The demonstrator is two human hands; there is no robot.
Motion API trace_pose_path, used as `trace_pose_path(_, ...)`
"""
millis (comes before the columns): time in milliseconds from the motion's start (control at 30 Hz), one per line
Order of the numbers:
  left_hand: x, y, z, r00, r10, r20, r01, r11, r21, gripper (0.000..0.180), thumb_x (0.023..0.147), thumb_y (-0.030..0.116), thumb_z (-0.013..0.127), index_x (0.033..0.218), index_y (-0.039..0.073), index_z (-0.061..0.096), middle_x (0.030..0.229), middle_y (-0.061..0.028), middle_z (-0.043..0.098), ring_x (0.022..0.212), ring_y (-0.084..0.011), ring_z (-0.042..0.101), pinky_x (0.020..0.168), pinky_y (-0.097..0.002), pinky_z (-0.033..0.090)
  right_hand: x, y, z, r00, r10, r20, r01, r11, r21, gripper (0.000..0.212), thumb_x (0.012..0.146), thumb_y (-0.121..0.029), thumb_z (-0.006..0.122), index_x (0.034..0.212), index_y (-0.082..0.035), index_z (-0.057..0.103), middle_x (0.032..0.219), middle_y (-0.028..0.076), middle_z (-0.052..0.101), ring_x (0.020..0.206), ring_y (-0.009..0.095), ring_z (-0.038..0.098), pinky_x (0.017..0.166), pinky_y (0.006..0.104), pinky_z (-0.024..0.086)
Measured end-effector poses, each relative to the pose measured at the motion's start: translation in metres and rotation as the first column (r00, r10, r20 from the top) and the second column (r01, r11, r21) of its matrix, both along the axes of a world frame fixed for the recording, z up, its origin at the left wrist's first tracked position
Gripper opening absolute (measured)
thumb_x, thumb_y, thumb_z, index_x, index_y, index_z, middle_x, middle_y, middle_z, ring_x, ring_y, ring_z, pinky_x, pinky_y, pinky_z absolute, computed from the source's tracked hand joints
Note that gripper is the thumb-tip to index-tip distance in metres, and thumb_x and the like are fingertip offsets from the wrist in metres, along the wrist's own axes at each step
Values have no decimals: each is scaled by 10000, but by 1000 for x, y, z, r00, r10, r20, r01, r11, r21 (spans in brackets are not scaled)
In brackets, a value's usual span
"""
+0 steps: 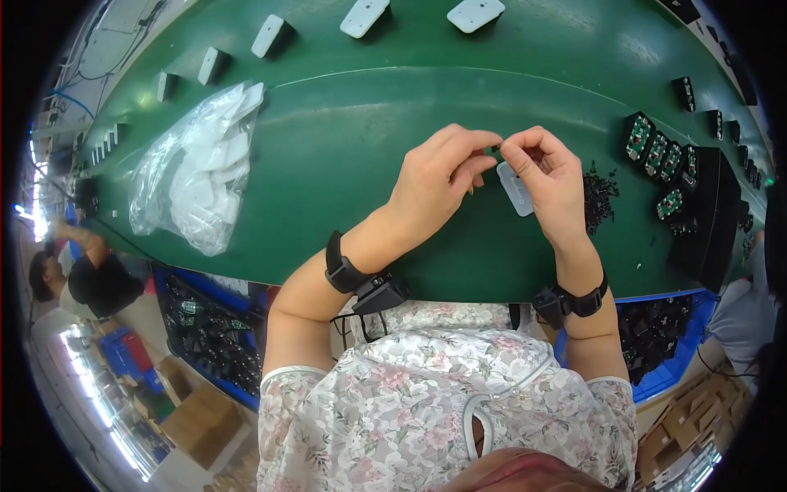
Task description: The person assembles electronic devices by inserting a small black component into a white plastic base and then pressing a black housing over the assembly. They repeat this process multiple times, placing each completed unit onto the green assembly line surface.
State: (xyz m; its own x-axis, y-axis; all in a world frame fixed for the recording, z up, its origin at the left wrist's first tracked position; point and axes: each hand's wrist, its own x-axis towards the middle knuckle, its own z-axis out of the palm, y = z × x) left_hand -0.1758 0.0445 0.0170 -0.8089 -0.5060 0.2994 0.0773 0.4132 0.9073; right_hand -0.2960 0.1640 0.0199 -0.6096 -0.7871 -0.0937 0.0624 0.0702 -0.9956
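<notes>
My left hand and my right hand meet above the green work surface, fingertips pinched together on a tiny dark part. My right hand also holds a small white plastic cover against its palm side. A pile of small black parts lies just right of my right hand. Both wrists wear black bands with small devices.
A clear bag of white plastic covers lies at the left. White housings ride the far belt. Green circuit boards in black holders sit at the right. Blue bins of parts stand below the table; another person is at far left.
</notes>
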Motion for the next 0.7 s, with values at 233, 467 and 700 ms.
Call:
trace_pose_path(233,0,3,-3,999,13,33,-19,984,179,97,873,-52,580,947,-18,633,795,-95,599,578,-140,616,483,-254,487,-1,6,7,996,42,-85,-42,999,1,100,895,-66,641,971,-3,632,860,0,613,775,55,552,708,194,440)
trace_pose_path(467,-21,18,-9,983,88,164,23,814,-580,734,651,361,788,1191,-52,512,1007,-132,519,955,-285,503,779,-367,452,-28,11,11,968,-204,-146,201,979,-32,124,886,-57,651,977,25,635,858,21,620,758,57,546,682,186,436)
trace_pose_path(700,-32,39,-5,917,112,383,229,638,-735,531,646,281,778,1028,-9,550,997,-144,511,938,-270,495,756,-349,413,-26,5,-1,945,-276,-179,264,961,-86,113,890,-69,653,972,5,626,842,12,617,752,45,541,670,175,431)
